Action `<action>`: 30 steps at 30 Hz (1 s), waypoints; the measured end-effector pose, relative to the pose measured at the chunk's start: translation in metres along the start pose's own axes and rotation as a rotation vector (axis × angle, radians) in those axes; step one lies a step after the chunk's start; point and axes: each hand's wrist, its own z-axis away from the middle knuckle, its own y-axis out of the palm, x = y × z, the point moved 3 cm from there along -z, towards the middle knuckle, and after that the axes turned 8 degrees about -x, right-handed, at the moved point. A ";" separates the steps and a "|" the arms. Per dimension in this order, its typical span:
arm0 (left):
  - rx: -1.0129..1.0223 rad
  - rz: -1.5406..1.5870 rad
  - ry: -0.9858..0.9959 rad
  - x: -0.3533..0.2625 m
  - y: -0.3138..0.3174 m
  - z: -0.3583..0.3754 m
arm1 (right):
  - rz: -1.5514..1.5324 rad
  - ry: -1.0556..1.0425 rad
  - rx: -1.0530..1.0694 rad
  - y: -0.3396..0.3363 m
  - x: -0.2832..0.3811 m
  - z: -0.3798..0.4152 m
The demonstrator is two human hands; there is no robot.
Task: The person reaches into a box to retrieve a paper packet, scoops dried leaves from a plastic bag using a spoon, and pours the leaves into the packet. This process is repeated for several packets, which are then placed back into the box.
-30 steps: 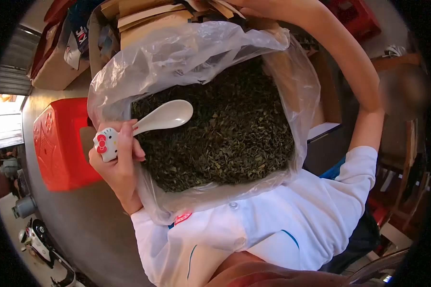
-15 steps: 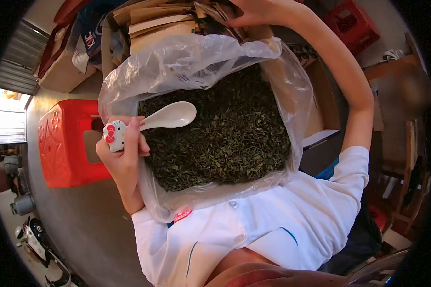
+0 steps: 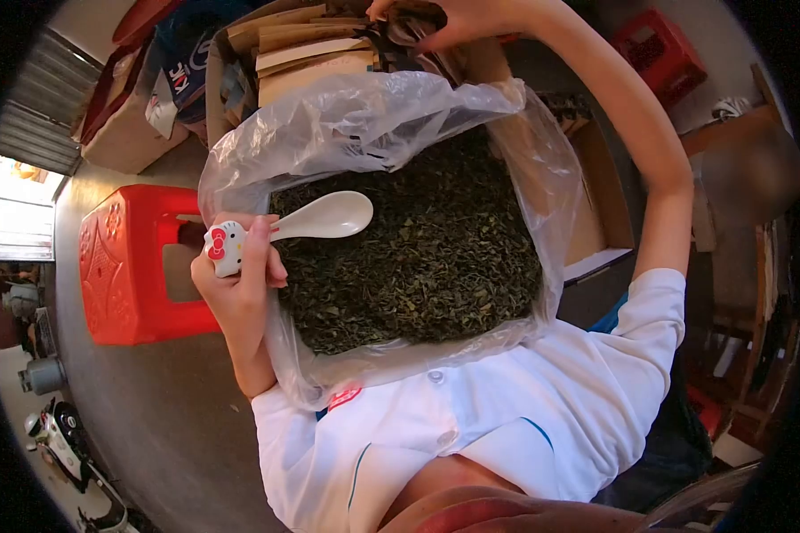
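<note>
My left hand [image 3: 240, 258] is closed round the handle of a white spoon [image 3: 333, 215] with a cartoon cat head and red bow on its end. The spoon's bowl points right, above dark dried tea leaves [image 3: 427, 266] and apart from them. A clear plastic bag [image 3: 293, 133], its mouth folded wide, lines the container of leaves against my chest. At the top, my right hand [image 3: 444, 22] reaches over a cardboard box of paper packets [image 3: 316, 67]. Its thumb and fingers are spread around some dark, shiny packets [image 3: 411, 31]; part of the hand is cut off.
A red plastic stool [image 3: 120, 266] stands on the floor to my left. Another red stool [image 3: 658, 58] is at the upper right. An open cardboard box [image 3: 600, 204] sits beside the bag, and further boxes [image 3: 129, 138] lie at upper left. A motorbike [image 3: 67, 453] is at lower left.
My right hand has shifted left over the packets, with its fingers spread further round them. The view has moved slightly; my left hand still holds the spoon over the leaves.
</note>
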 end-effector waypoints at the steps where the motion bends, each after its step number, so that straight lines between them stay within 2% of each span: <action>1: 0.002 0.005 -0.001 0.000 0.000 0.000 | -0.087 -0.050 -0.065 -0.001 0.000 0.000; 3: 0.008 0.013 -0.011 -0.002 0.000 -0.002 | -0.252 -0.158 -0.194 -0.002 0.000 0.002; 6: 0.030 0.004 -0.023 -0.006 0.001 -0.004 | -0.247 -0.226 -0.382 -0.008 0.016 0.009; 7: 0.039 -0.006 -0.016 -0.006 0.002 -0.005 | -0.303 -0.210 -0.385 -0.008 0.022 0.011; 9: 0.046 -0.016 0.000 -0.005 0.002 -0.006 | -0.229 -0.313 -0.500 -0.002 0.027 0.014; 12: -0.033 0.063 0.082 -0.004 -0.004 -0.009 | -0.160 -0.391 -0.643 0.000 0.047 0.022; 13: -0.067 0.121 0.190 -0.008 -0.010 -0.012 | -0.132 -0.432 -0.711 -0.002 0.055 0.028; 16: -0.365 0.316 0.345 -0.018 -0.041 -0.015 | -0.105 -0.567 -0.883 -0.004 0.066 0.037; 19: -0.351 0.459 0.491 -0.059 -0.045 0.006 | -0.065 -0.485 -0.943 0.004 0.096 0.058; 21: -0.427 0.381 0.596 -0.066 -0.040 0.006 | -0.034 -0.440 -0.971 0.011 0.110 0.066; 23: -0.340 0.424 0.549 -0.081 -0.032 0.008 | -0.004 -0.401 -0.959 0.014 0.127 0.075; 26: -0.419 0.301 0.532 -0.088 -0.018 0.010 | -0.044 -0.365 -1.010 0.021 0.141 0.080; 27: -0.346 0.355 0.535 -0.082 -0.020 0.007 | 0.004 -0.373 -1.025 0.024 0.138 0.081; 30: -0.329 0.411 0.510 -0.079 -0.020 0.008 | 0.012 -0.351 -1.035 0.029 0.138 0.085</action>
